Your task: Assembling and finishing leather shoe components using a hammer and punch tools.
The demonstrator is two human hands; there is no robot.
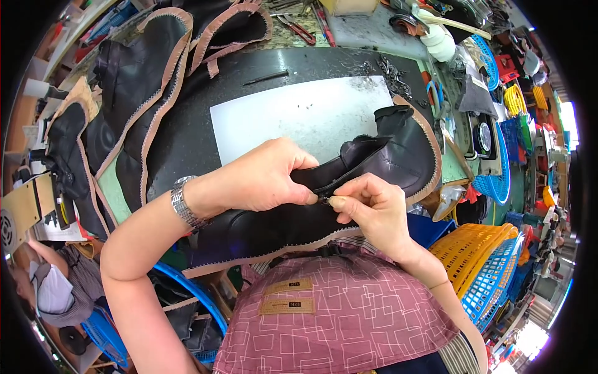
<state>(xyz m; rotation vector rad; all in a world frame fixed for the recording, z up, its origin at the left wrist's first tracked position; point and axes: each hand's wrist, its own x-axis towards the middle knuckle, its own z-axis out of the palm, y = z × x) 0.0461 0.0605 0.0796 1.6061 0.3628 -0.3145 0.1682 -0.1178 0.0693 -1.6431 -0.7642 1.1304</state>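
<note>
head view: a black leather boot upper with a pinkish-tan raw edge (398, 156) is held up between the two hands, just above the near edge of the dark-topped bench (187, 137) and in front of the person's chest. the left hand (261, 177) is closed over the top rim of the upper, thumb and fingers clamped on the leather, with a metal link wristwatch (185, 204) seen at the wrist. the right hand (370, 209) is pinched shut on a small dark fitting at the rim, seemingly a zip pull, though it is too small to be told for sure. the two grips almost touch, thumb tip to thumb tip, at the same spot on the rim. the long axis of the upper is seen to run from lower left to upper right, the shaft end rising beyond the right hand and the broader part hanging below the left forearm. the pinched spot is reached about equally by both hands. a white rectangular sheet (299, 115) is laid flat on the bench behind the hands, and more black uppers with tan edges (140, 81) are piled at the left. yellow and blue plastic baskets (483, 262) are stacked at the right.
</note>
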